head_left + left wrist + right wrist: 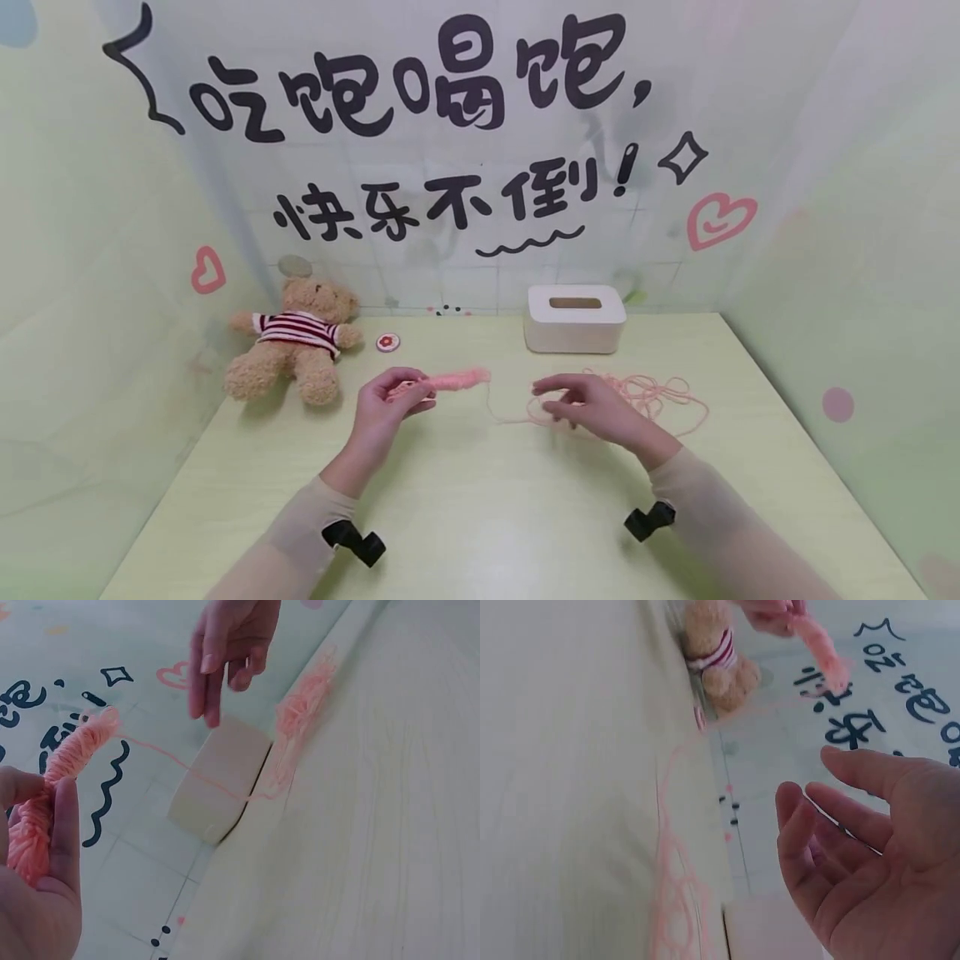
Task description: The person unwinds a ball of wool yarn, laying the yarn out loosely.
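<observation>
Between the thumb and fingers of my left hand (386, 406) is a bundle of pink yarn (456, 381), held above the table. In the left wrist view the wound yarn (81, 744) looks thick, with strands wrapped crosswise and loops bunched at its lower end. A single strand (176, 759) runs from its far tip down to a loose pile of pink yarn (652, 396) on the table's right side. My right hand (592, 406) hovers in front of that pile, fingers loosely bent. In the right wrist view nothing shows between its thumb (862, 769) and fingers.
A teddy bear (296, 342) in a striped shirt sits at the back left, beside a small round flower badge (387, 342). The white tissue box (575, 321) stands at the back, behind the yarn pile. Printed curtains enclose the table (480, 517).
</observation>
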Demonstrator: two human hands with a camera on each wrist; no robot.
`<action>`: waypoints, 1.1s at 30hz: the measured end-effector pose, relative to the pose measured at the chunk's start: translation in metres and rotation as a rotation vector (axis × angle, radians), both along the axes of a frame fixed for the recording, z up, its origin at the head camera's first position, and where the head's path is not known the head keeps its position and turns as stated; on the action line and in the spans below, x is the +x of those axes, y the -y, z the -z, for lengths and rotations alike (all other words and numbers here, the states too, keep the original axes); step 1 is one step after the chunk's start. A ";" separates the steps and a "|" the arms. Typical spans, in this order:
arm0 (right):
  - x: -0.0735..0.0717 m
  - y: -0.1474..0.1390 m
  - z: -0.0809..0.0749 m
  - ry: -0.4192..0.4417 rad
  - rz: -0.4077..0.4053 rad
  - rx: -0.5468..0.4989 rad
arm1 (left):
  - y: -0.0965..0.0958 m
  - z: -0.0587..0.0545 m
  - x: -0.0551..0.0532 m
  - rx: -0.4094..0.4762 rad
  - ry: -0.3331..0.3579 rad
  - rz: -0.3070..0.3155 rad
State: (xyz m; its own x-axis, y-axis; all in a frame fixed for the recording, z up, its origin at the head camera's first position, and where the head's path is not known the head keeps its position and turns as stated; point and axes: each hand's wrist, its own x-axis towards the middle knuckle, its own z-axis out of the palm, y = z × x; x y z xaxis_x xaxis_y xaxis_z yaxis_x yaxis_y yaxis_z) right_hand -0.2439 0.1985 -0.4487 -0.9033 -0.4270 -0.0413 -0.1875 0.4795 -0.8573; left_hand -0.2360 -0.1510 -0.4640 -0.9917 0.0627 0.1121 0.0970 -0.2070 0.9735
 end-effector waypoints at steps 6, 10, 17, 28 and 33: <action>-0.003 0.037 -0.003 0.086 -0.105 -0.204 | -0.015 -0.004 0.000 -0.071 -0.055 0.122; -0.007 0.044 -0.002 0.107 -0.121 -0.250 | -0.016 -0.004 -0.001 -0.103 -0.063 0.131; -0.007 0.036 -0.003 0.092 -0.006 -0.267 | -0.004 0.002 -0.004 -0.127 -0.027 0.065; -0.021 -0.007 0.003 0.059 0.206 -0.187 | 0.033 0.004 -0.016 -0.019 -0.006 -0.120; -0.037 -0.026 0.015 0.113 0.321 -0.144 | 0.046 0.000 -0.021 0.064 -0.019 -0.245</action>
State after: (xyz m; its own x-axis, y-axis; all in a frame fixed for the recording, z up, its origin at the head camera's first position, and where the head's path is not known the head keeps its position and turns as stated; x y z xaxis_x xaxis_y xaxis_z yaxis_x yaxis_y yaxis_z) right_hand -0.2811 0.2246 -0.4636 -0.9853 -0.1317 -0.1086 0.0525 0.3718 -0.9268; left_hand -0.2568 -0.1972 -0.4645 -0.9742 -0.1869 0.1267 0.1697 -0.2361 0.9568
